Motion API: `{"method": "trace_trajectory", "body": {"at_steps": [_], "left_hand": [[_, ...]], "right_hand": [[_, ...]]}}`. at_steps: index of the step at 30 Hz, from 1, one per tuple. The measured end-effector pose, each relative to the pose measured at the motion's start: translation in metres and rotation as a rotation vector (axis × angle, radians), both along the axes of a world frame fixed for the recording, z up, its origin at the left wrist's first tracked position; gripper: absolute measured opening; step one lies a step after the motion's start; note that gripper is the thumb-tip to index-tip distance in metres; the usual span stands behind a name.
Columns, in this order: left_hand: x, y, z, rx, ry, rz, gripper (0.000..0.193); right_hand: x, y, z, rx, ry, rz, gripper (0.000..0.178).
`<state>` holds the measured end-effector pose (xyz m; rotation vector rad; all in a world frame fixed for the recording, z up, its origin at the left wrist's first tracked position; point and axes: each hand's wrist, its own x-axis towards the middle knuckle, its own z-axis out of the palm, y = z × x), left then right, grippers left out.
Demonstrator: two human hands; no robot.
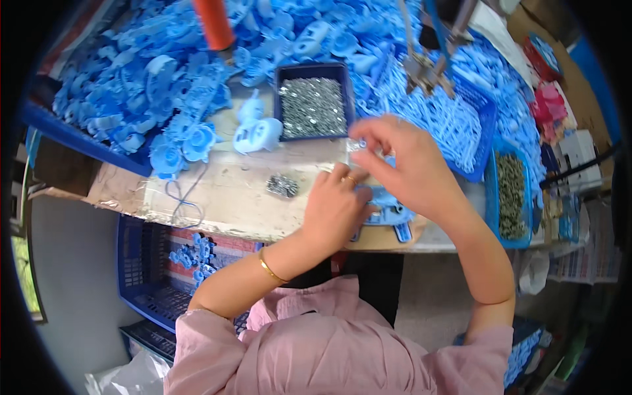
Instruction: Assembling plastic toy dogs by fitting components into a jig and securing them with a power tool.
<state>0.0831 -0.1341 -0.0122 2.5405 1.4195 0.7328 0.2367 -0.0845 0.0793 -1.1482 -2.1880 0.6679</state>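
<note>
1. Blue plastic part lies at the front edge of the table, beneath both hands and partly hidden by them.
2. Left hand: fingers bent, at the part's left side; whether it grips or merely presses, I cannot tell.
3. Right hand: raised over the part, fingers curled, thumb near the forefinger; whether it pinches something small, I cannot tell.
4. Small metal heap: left of the left hand, near a navy tray filled with silvery pieces.
5. Pale-blue strips: piled beyond the right hand.
</note>
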Motion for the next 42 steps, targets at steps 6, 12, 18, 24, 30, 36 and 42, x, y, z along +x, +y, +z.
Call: {"method": "trace_trajectory", "body": {"at_steps": [6, 12, 18, 24, 30, 36, 42], "left_hand": [[-0.018, -0.003, 0.014, 0.008, -0.24, -0.074, 0.021], [-0.047, 0.005, 0.031, 0.057, -0.199, -0.051, 0.015], [-0.091, 0.069, 0.045, 0.246, 0.114, 0.21, 0.012], [-0.063, 0.139, 0.028, 0.121, 0.499, 0.153, 0.007], [-0.061, 0.161, 0.016, -0.007, 0.5, 0.068, 0.012], [-0.059, 0.153, 0.012, 0.131, 0.317, 0.102, 0.014], [-0.055, 0.11, 0.023, 0.058, 0.079, -0.06, 0.014]], "right_hand": [[-0.133, 0.112, 0.044, 0.96, 0.573, -0.218, 0.046], [-0.154, 0.208, 0.065, 0.568, 0.593, -0.186, 0.066], [-0.114, 0.078, 0.12, -0.218, 0.299, -0.276, 0.048], [-0.07, 0.082, 0.03, 0.187, 0.392, -0.151, 0.045], [-0.045, 0.061, 0.029, 0.157, 0.445, -0.104, 0.037], [-0.029, 0.059, 0.022, 0.059, 0.502, -0.045, 0.038], [-0.02, 0.04, 0.032, -0.057, 0.472, -0.026, 0.04]]}}
